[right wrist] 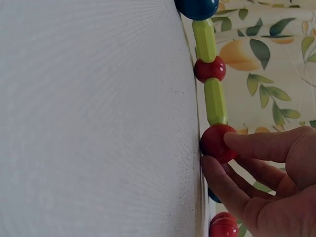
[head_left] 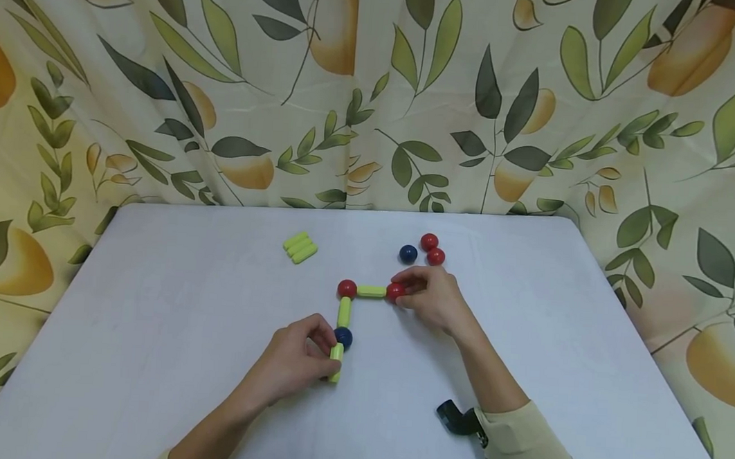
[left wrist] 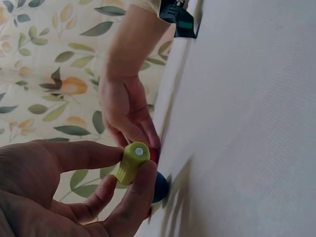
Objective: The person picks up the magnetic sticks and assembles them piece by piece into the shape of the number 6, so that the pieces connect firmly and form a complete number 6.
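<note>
My left hand (head_left: 301, 354) pinches a yellow-green magnetic rod (left wrist: 129, 165) between thumb and fingers, its white-dotted end facing the left wrist camera. The rod's far end is right at a blue ball (head_left: 344, 338). From that ball a second green rod (head_left: 344, 312) runs up to a red ball (head_left: 347, 289), forming a corner. Another green rod (right wrist: 216, 102) leads from the corner to a second red ball (right wrist: 217, 143). My right hand (head_left: 432, 297) grips this end ball with thumb and fingertips.
Several loose green rods (head_left: 300, 247) lie together at the back left of the white table (head_left: 184, 282). Behind my right hand are a blue ball (head_left: 408, 254) and two red balls (head_left: 429, 242). A black wrist camera (head_left: 457, 418) juts from the right sleeve. A patterned curtain (head_left: 373, 119) hangs behind.
</note>
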